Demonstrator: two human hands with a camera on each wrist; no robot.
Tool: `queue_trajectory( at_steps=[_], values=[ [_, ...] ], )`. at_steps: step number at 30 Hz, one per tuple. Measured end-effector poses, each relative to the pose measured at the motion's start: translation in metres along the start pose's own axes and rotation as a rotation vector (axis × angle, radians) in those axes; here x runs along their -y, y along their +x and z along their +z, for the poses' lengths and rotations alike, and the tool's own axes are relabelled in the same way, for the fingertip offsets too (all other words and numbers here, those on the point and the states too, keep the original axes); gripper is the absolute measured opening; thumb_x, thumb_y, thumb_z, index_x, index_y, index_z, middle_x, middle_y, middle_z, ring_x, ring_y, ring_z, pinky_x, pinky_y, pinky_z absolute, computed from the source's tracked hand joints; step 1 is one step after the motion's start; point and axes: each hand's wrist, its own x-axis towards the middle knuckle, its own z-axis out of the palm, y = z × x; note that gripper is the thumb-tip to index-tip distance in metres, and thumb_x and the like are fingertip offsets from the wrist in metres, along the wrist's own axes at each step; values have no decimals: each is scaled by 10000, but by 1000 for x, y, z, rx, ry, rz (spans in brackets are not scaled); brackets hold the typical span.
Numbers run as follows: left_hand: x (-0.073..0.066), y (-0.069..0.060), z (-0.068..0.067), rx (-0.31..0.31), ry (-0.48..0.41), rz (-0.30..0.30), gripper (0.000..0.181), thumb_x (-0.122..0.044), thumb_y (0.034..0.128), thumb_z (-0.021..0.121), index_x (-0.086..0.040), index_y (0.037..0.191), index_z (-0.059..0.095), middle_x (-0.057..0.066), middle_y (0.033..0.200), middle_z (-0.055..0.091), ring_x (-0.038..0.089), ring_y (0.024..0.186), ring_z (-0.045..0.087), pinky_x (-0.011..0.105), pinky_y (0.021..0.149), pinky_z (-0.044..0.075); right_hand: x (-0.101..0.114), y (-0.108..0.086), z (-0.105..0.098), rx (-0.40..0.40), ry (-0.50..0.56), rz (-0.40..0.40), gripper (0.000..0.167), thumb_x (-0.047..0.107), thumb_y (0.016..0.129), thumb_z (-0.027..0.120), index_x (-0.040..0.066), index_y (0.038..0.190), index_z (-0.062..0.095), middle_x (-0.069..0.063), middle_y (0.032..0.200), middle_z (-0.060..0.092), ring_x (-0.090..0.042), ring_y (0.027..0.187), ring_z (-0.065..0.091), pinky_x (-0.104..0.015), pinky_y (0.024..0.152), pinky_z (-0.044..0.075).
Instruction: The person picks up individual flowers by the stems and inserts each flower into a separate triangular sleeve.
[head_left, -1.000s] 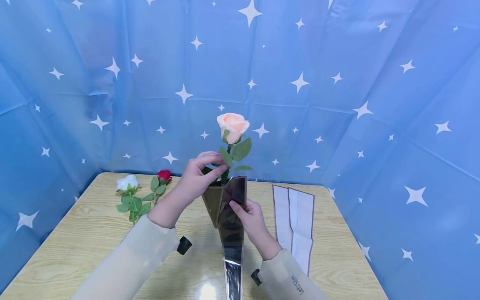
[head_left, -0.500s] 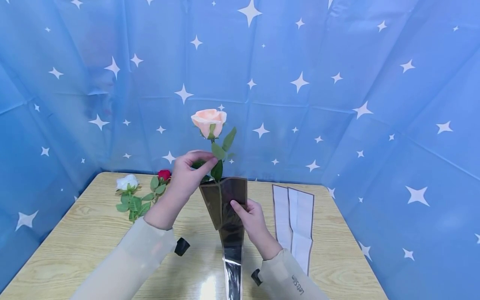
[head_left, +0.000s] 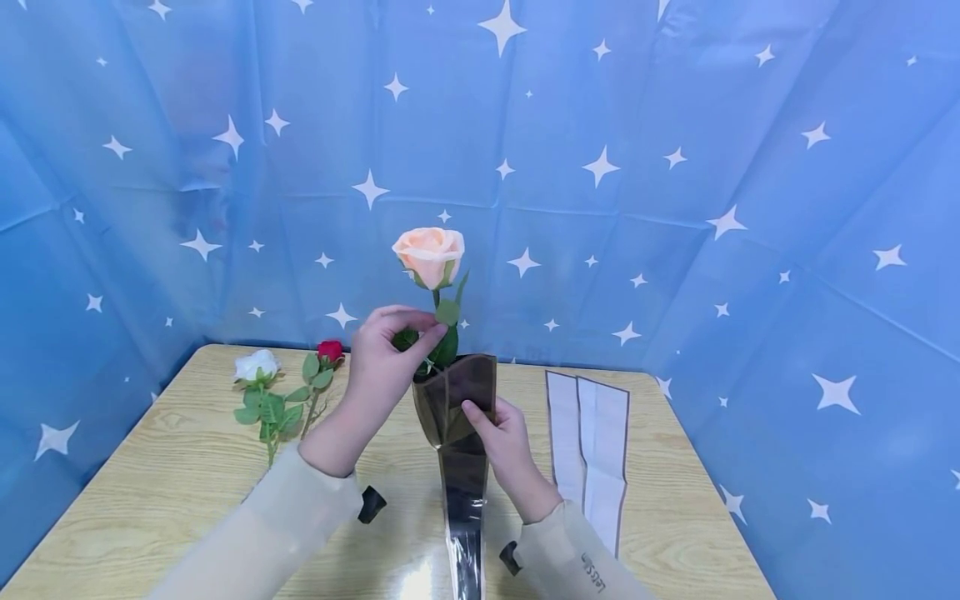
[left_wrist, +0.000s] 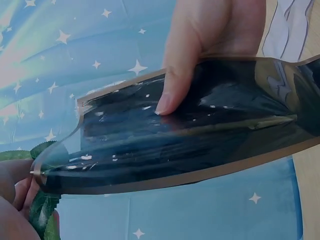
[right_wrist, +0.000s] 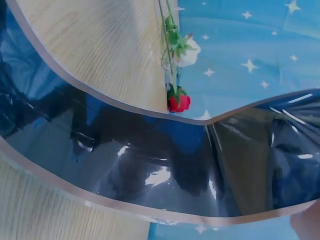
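Observation:
A peach rose [head_left: 431,254] with green leaves stands upright, its stem running down into a dark see-through flower sleeve [head_left: 467,433] with a brown edge. My left hand [head_left: 386,350] pinches the rose at its stem and leaves, just above the sleeve's mouth. Lower down, my right hand [head_left: 513,454] grips the sleeve's right edge, thumb on the front face. In the left wrist view, the stem shows faintly inside the sleeve [left_wrist: 200,125] under the right thumb. The sleeve [right_wrist: 150,160] fills much of the right wrist view, where only a bit of the hand shows.
A white rose [head_left: 257,365] and a red rose [head_left: 330,351] lie at the table's back left. White flat sleeves [head_left: 602,442] with dark edges lie to the right. Behind the wooden table [head_left: 690,517] hangs a blue curtain [head_left: 555,125] with white stars.
The peach bloom swung left, then came slightly back right and lower, with my left hand moving along. The sleeve's mouth looks rounder now. My right hand stays at the sleeve's edge.

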Motion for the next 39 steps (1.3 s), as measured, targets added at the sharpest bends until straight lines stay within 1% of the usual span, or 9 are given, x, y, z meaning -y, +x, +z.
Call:
queue_trajectory(
  at_steps=[3,6,10,15,19,24,29,32,39],
  values=[
    [0,-2,2,-4,10,-1,166,-263,846,720,-118,920,749,15,990,676,149,1070,550,393,929,444,1,0,1,-11,4,-7,253,124,904,634,-107,1008,646,73,864,687,-84,810,616,-238,731,500],
    [-1,-2,3,-41,-5,12,169,-254,847,719,-105,920,751,28,957,689,146,1050,556,380,910,454,1,0,1,-17,11,-12,255,126,903,636,-107,1006,646,71,872,688,-88,818,617,-239,731,500],
    [-4,-2,3,-97,-46,40,174,-237,848,719,-82,922,748,53,912,692,142,1033,553,361,883,459,1,-2,1,-7,18,-13,245,127,908,630,-103,995,636,52,867,680,-100,809,610,-255,717,505],
    [-5,-2,3,-119,-83,56,167,-231,852,714,-79,913,747,51,916,680,120,1024,544,333,871,448,-1,-3,2,-17,17,-8,237,127,906,634,-94,989,631,49,847,667,-99,791,593,-255,712,504],
    [-5,-3,3,-122,-95,65,161,-221,850,715,-73,907,746,57,915,681,127,1019,544,337,870,446,-1,-3,2,-28,26,-7,244,141,905,637,-86,994,640,43,857,675,-110,800,599,-254,710,502],
    [-4,-4,3,-104,-76,40,167,-228,836,731,-76,903,748,49,908,691,113,1017,552,329,848,466,0,-3,3,-35,30,-24,254,158,910,632,-88,974,637,43,833,652,-116,772,564,-251,697,473],
    [-5,-2,2,-124,-100,56,169,-232,840,726,-79,910,747,54,907,684,115,994,555,328,837,463,1,-3,4,-30,30,-26,246,139,913,626,-96,984,634,49,842,663,-112,779,569,-253,702,474],
    [-5,-1,1,-131,-116,62,170,-232,834,732,-79,907,747,60,907,680,116,990,553,331,831,461,1,-3,5,-41,20,-28,231,113,906,630,-108,973,635,61,826,669,-98,770,572,-248,694,474],
    [-10,0,-1,-131,-72,71,164,-233,832,735,-87,905,748,37,939,657,120,996,546,320,798,458,2,-4,8,-69,-14,-38,201,90,889,648,-105,940,656,62,794,668,-85,742,580,-242,675,481]
  ],
)
